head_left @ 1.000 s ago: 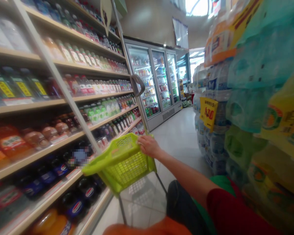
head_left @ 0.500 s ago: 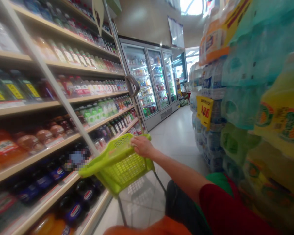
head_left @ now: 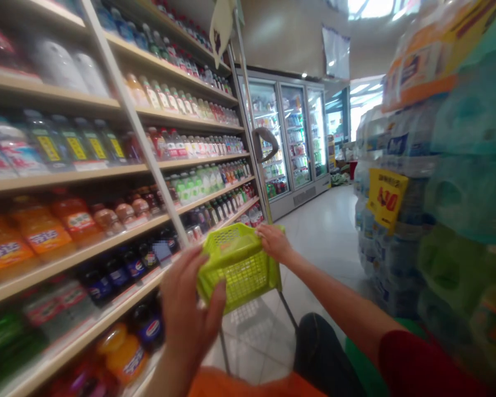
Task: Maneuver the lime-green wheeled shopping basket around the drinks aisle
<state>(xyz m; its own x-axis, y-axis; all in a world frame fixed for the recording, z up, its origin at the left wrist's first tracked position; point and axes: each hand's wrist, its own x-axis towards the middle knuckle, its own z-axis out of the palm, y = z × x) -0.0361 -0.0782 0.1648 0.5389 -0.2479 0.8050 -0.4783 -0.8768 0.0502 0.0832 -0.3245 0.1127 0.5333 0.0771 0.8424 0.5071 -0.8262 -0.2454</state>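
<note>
A yellow-green plastic shopping basket with mesh sides sits in front of me on thin dark legs. My right hand is closed on its right rim, the arm stretched forward. At the basket's near left corner is my left hand, open, with the thumb apart from the fingers. The fingertips overlap the left rim; whether they press on it I cannot tell. Part of the basket's left side is hidden behind this hand. The contents of the basket are hard to make out.
Drink shelves line the left side, with orange soda bottles and dark cola bottles low down. Stacked bottle packs with a yellow price sign stand at right. Glass-door fridges and tiled floor lie ahead.
My left hand has come into view and reached the basket's left side. My right hand keeps its hold on the rim. The view has swung left, so things appear further right.
</note>
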